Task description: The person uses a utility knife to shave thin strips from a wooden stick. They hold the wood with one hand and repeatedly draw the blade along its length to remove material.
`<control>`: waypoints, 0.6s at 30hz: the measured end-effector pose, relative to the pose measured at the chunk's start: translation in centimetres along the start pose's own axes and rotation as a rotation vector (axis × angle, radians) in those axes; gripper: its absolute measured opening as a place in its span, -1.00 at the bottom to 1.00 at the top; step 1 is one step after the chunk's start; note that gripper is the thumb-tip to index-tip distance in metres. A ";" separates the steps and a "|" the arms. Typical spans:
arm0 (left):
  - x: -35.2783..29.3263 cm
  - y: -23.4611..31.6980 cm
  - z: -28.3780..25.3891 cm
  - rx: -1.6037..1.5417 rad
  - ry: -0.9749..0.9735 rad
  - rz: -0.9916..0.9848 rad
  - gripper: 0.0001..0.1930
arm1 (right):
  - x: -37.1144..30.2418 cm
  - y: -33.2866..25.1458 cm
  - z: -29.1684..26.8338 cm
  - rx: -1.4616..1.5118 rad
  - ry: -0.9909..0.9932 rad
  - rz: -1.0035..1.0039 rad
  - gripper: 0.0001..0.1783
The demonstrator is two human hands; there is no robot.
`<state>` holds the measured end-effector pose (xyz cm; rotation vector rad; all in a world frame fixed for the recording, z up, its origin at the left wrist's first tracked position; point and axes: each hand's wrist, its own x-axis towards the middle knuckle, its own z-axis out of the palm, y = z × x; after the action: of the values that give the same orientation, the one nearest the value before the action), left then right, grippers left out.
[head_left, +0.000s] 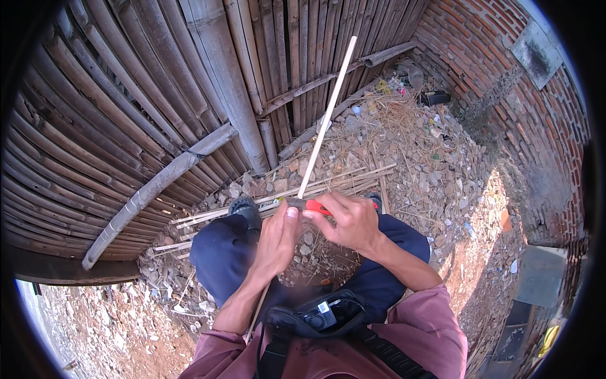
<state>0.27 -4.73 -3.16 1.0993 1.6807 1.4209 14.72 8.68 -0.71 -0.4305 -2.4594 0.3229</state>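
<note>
A long, pale, thin bamboo strip point(327, 114) slants up and away from between my hands, and a thin length of it seems to show again beside my left forearm. My left hand point(276, 237) is closed around the strip, its thumb close to the blade. In my right hand point(352, 222) is a knife with a red handle point(317, 206), the fingers wrapped round it. The knife's short grey blade point(295, 203) lies against the strip at my left fingertips. Just where the edge meets the strip is hidden by my fingers.
Several cut strips point(372, 172) lie on the rubble ground point(435, 189) beyond my feet. A bamboo wall point(126, 82) rises at the left and ahead; a brick wall point(536, 120) curves along the right. A black pouch point(325, 314) sits at my waist.
</note>
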 end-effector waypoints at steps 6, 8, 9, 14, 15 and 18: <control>-0.1 -0.2 0.0 -0.050 -0.019 -0.041 -0.58 | 0.1 0.3 0.0 0.037 -0.011 0.012 -0.71; -0.2 -0.7 0.2 -0.080 -0.001 -0.018 -0.59 | 0.2 0.3 0.0 0.077 -0.028 0.018 -0.72; -0.1 -1.0 0.3 -0.096 0.007 0.008 -0.58 | 0.2 0.3 0.0 0.091 -0.032 0.018 -0.73; -0.3 -0.4 0.1 -0.174 -0.040 -0.056 -0.61 | 0.1 0.4 -0.1 0.122 -0.057 0.030 -0.74; -0.3 -0.2 0.1 -0.172 -0.045 -0.056 -0.60 | 0.1 0.4 -0.1 0.123 -0.055 0.031 -0.74; -0.3 0.1 0.0 -0.146 -0.046 -0.047 -0.59 | 0.1 0.2 -0.1 0.132 -0.048 0.026 -0.73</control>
<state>0.44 -5.01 -3.02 0.9980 1.5351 1.4528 14.74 8.95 -0.63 -0.4034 -2.4623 0.5088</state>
